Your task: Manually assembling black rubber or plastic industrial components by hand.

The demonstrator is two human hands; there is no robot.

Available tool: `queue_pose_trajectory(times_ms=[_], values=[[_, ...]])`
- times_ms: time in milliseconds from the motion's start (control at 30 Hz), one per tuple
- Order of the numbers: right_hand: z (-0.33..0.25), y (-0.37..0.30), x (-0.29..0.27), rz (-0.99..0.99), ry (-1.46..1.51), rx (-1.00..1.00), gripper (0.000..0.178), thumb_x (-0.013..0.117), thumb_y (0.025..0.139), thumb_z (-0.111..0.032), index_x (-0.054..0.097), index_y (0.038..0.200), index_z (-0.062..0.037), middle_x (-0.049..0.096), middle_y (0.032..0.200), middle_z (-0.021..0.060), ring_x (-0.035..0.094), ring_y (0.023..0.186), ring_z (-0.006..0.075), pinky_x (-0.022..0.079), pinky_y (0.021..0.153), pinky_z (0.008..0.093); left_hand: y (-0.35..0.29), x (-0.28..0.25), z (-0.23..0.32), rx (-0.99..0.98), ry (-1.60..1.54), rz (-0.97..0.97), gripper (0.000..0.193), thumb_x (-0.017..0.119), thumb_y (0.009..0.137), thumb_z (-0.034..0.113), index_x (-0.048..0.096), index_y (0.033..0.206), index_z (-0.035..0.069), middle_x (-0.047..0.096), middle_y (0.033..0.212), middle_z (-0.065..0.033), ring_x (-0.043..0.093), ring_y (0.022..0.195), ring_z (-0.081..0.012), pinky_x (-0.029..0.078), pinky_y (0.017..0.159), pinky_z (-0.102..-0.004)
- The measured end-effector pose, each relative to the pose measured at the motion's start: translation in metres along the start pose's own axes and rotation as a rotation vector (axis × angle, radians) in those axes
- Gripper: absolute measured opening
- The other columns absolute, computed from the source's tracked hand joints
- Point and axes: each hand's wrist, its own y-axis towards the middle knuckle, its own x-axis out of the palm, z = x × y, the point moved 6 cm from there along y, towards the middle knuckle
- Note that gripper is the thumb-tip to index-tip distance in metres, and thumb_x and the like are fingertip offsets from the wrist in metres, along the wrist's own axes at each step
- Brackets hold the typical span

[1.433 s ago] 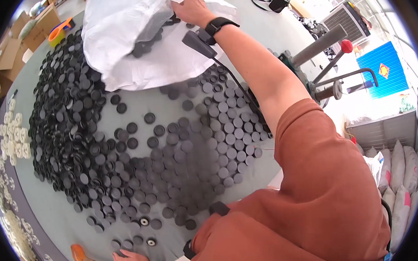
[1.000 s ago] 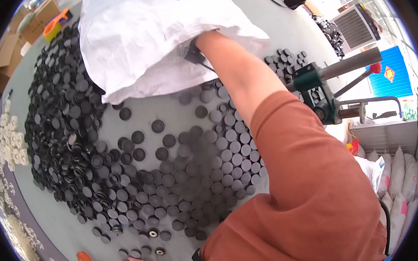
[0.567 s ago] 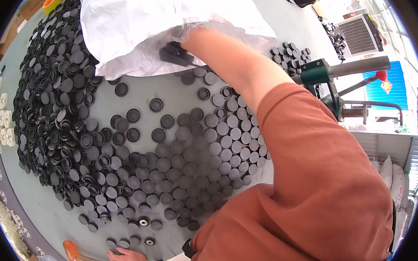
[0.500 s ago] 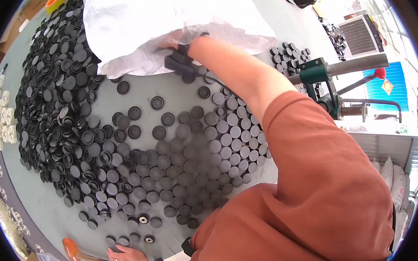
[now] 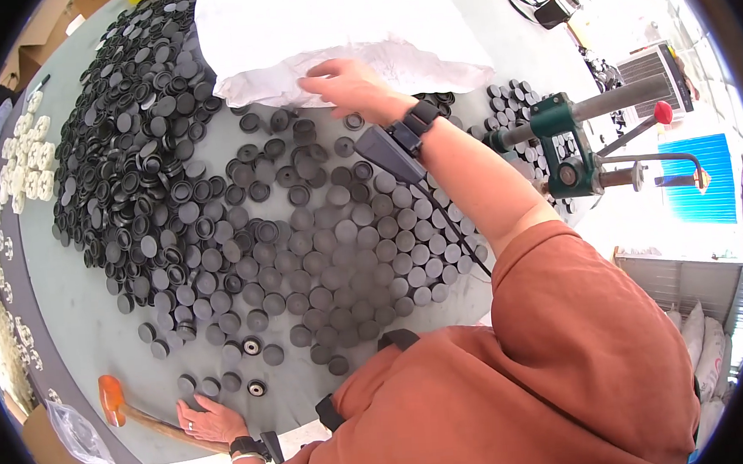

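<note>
My right hand (image 5: 352, 88) is stretched out over the near edge of a large white sack (image 5: 333, 26), palm down, fingers apart, with nothing in it. Below it lie loose round black caps (image 5: 299, 195), some hollow side up. My left hand (image 5: 213, 420) rests on the table at the lower left, fingers spread. It lies beside the wooden handle of an orange-headed mallet (image 5: 112, 401), close to a short row of caps (image 5: 210, 386). A cap with a light metal centre (image 5: 257, 388) sits just right of that row.
A big heap of black caps (image 5: 142, 161) covers the left of the grey table (image 5: 63, 336). Closely packed caps (image 5: 406, 243) lie toward the right. A green hand press (image 5: 566, 148) stands at the right. White plastic parts (image 5: 31, 159) line the left edge.
My right hand has come out from the sack's mouth and now shows whole above its edge. More loose caps lie in front of the sack. My left hand stays by the mallet handle.
</note>
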Motion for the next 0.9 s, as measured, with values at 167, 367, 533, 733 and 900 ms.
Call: queue_pose_trajectory(times_ms=[167, 367, 533, 733, 900], values=[[0.018, -0.007, -0.006, 0.087, -0.304, -0.204, 0.027, 0.063, 0.071, -0.025, 0.069, 0.088, -0.0061, 0.067, 0.074, 0.0124, 0.065, 0.07, 0.0243, 0.05, 0.07, 0.0323, 0.0, 0.002, -0.003, -0.007, -0.014, 0.004, 0.046, 0.042, 0.092, 0.036, 0.047, 0.12, 0.0, 0.045, 0.124, -0.0114, 0.038, 0.119, -0.027, 0.028, 0.099, -0.043], [0.01, -0.04, 0.044, -0.031, -0.437, -0.357, 0.016, 0.063, 0.072, -0.02, 0.069, 0.081, -0.008, 0.066, 0.08, 0.0116, 0.062, 0.078, 0.03, 0.05, 0.072, 0.0362, 0.0, 0.0, -0.002, -0.064, -0.007, -0.007, 0.046, 0.044, 0.091, 0.038, 0.047, 0.122, 0.003, 0.044, 0.125, -0.0095, 0.038, 0.119, -0.0266, 0.028, 0.099, -0.0436], [0.003, -0.055, 0.096, -0.195, -0.837, -0.53, 0.025, 0.064, 0.072, -0.026, 0.068, 0.085, -0.0045, 0.059, 0.096, 0.0136, 0.057, 0.094, 0.0301, 0.049, 0.078, 0.0378, -0.002, -0.004, -0.006, -0.023, -0.039, 0.039, 0.044, 0.046, 0.09, 0.036, 0.049, 0.119, 0.003, 0.049, 0.12, -0.011, 0.042, 0.116, -0.0288, 0.031, 0.099, -0.0434], [-0.006, -0.051, 0.099, -0.131, -0.833, -0.629, 0.025, 0.068, 0.066, -0.024, 0.061, 0.078, -0.0029, 0.061, 0.083, 0.0165, 0.06, 0.082, 0.0328, 0.05, 0.071, 0.041, 0.002, -0.015, 0.005, 0.016, -0.039, 0.075, 0.042, 0.05, 0.087, 0.034, 0.052, 0.115, 0.003, 0.052, 0.117, -0.0125, 0.045, 0.113, -0.0296, 0.035, 0.094, -0.0426], [-0.019, -0.101, 0.123, -0.305, -0.391, -0.418, 0.029, 0.07, 0.068, -0.011, 0.06, 0.093, 0.0019, 0.065, 0.075, 0.0151, 0.064, 0.066, 0.0248, 0.051, 0.062, 0.0328, -0.002, -0.006, -0.003, -0.092, -0.074, 0.061, 0.043, 0.052, 0.085, 0.036, 0.052, 0.116, 0.007, 0.048, 0.121, -0.0093, 0.042, 0.114, -0.0287, 0.034, 0.094, -0.0431]])
